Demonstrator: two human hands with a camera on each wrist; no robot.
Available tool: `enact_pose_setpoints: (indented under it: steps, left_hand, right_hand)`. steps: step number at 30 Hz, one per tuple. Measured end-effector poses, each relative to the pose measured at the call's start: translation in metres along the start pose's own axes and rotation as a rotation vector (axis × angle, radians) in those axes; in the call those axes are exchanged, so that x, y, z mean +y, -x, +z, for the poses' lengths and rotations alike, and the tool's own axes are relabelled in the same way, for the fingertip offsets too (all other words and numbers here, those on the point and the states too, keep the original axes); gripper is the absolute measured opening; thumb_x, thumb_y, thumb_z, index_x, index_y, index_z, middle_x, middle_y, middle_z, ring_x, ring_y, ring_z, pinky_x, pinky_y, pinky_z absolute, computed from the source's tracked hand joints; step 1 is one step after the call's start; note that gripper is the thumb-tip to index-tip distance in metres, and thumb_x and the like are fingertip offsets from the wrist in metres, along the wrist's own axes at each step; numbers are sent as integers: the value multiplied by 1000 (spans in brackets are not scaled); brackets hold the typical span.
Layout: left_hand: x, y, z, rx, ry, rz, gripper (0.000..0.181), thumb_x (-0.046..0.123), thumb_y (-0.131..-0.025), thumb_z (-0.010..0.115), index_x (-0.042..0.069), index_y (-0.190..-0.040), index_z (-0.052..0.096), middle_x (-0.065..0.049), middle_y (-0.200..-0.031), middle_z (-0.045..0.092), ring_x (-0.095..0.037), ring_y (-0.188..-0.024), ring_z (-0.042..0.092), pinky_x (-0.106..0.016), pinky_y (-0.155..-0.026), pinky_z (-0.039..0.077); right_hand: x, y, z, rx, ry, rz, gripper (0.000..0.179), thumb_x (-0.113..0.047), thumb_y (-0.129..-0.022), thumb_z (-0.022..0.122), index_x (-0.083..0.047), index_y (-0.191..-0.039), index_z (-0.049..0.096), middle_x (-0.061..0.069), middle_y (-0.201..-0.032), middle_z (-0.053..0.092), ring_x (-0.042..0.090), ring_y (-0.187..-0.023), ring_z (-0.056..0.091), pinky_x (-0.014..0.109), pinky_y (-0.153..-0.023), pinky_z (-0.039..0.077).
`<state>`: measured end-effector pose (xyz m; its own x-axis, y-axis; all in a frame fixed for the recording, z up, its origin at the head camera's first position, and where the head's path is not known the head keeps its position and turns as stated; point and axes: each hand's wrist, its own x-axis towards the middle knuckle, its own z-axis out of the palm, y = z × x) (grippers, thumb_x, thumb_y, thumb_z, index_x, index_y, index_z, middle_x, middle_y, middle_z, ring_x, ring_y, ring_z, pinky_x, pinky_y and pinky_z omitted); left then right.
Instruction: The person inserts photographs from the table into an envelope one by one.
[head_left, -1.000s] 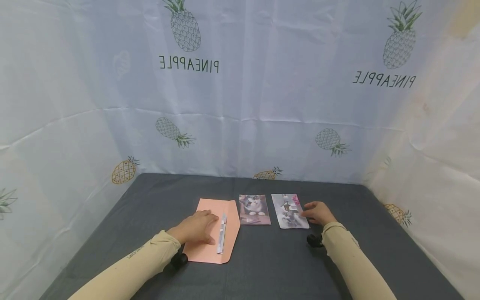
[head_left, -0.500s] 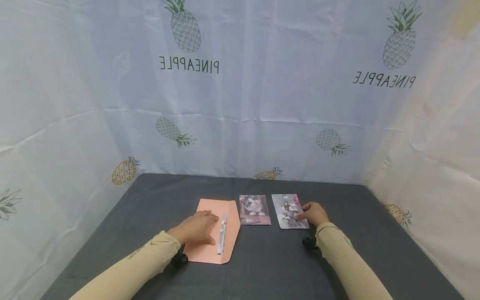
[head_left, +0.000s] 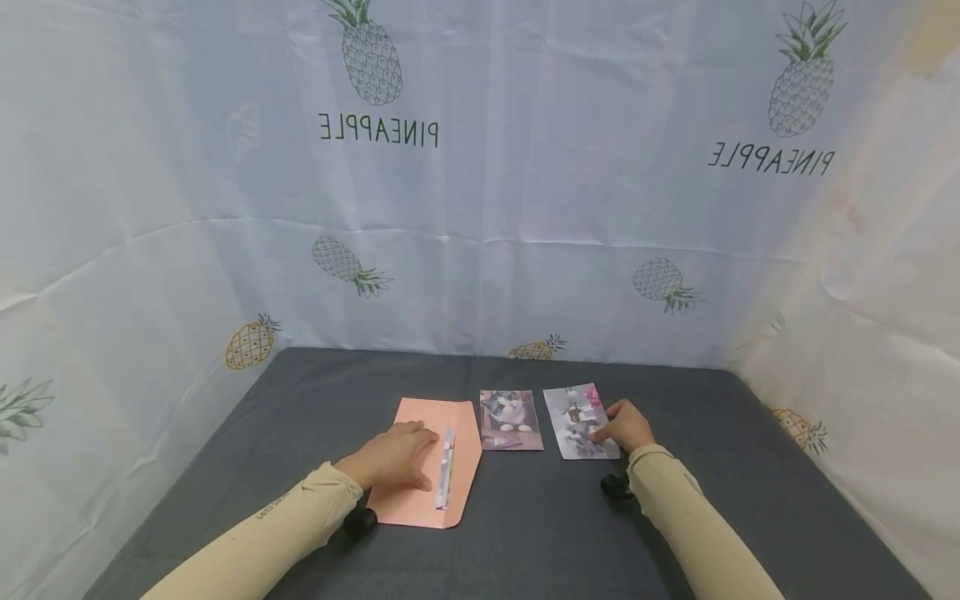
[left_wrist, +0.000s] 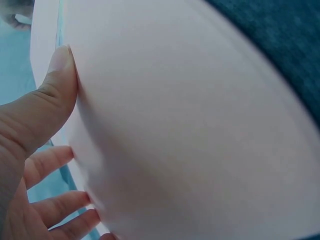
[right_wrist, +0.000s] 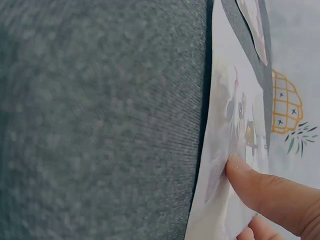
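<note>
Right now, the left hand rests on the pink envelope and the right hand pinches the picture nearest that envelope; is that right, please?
Not quite: the right hand pinches the farther picture, as the head view shows. The left hand does rest on the pink envelope.

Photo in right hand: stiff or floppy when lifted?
The photo looks paper-thin, so it's probably light. Pinched by the right hand, it bends slightly, so it likely flexes without flopping. Being flat, it's unlikely to roll.

Mirrored "PINEAPPLE" (head_left: 378, 130) twice on pale curtain (head_left: 540, 187), sleeve lettering (head_left: 272, 506) illegible
</note>
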<state>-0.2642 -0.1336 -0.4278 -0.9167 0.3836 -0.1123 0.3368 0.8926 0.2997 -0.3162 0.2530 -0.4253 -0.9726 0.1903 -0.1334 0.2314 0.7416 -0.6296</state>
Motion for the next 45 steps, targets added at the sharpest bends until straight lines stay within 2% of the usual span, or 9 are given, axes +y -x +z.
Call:
enact_pose_setpoints:
  steps: [5, 10, 18, 24, 30, 34, 41, 45]
  left_hand:
    - [1, 1, 0, -3, 2, -1, 75, 40, -70, 84, 11, -133, 57, -19, -147, 43, -37, -137, 39, -55, -107, 36]
    - [2, 1, -1, -5, 2, 6, 75, 40, -71, 84, 10, -133, 57, -19, -148, 43, -37, -137, 39, -55, -108, 36]
    - [2, 0, -1, 0, 3, 5, 74, 40, -71, 84, 10, -133, 57, -19, -148, 43, -37, -137, 39, -54, -108, 36]
    - [2, 0, -1, 1, -1, 4, 74, 40, -71, 84, 11, -133, 57, -18, -147, 43, -37, -137, 39, -54, -108, 36]
    - [2, 1, -2, -8, -1, -4, 75, 40, -70, 84, 11, -134, 56, -18, -148, 43, -36, -138, 39, -54, -109, 36]
    - [3, 2, -3, -6, -2, -8, 75, 40, -70, 84, 11, -134, 56, -18, -148, 42, -36, -138, 39, -54, -108, 36]
    - [1, 0, -2, -3, -6, 3, 73, 37, -71, 85, 11, -133, 57, -19, -147, 43, -37, -137, 39, -56, -106, 37]
    - [1, -1, -1, -4, -8, -2, 73, 38, -71, 84, 12, -133, 56, -18, -147, 43, -36, -137, 39, -55, -107, 37]
  right_hand:
    - [0, 0, 2, 8, -44, 9, 59, -3, -72, 81, 5, -118, 44, 30, -119, 53, 40, -103, 52, 55, -91, 44]
    - [2, 1, 2, 12, -67, -40, 57, 0, -72, 78, 0, -119, 45, 29, -121, 52, 38, -102, 49, 55, -91, 42]
    - [-4, 10, -10, 13, -98, -112, 39, 1, -76, 75, 5, -111, 59, 16, -90, 53, 29, -84, 50, 38, -73, 41]
    - [-8, 12, -20, -1, -189, -131, 38, -1, -81, 73, 7, -115, 58, 26, -106, 61, 29, -88, 56, 37, -73, 48]
    - [-18, 17, -25, -37, -249, -117, 41, -10, -87, 71, 3, -123, 57, 29, -126, 57, 31, -100, 57, 41, -79, 50]
    - [-30, 24, -22, -51, -280, -113, 40, -15, -88, 71, 0, -123, 59, 28, -129, 57, 30, -100, 59, 40, -79, 51]
    - [-50, 40, -9, -86, -328, -151, 39, -15, -87, 72, -2, -121, 60, 26, -128, 58, 31, -103, 59, 40, -78, 54]
    - [-60, 49, 0, -97, -352, -183, 38, -13, -86, 73, -4, -120, 60, 23, -122, 61, 24, -89, 60, 36, -71, 53]
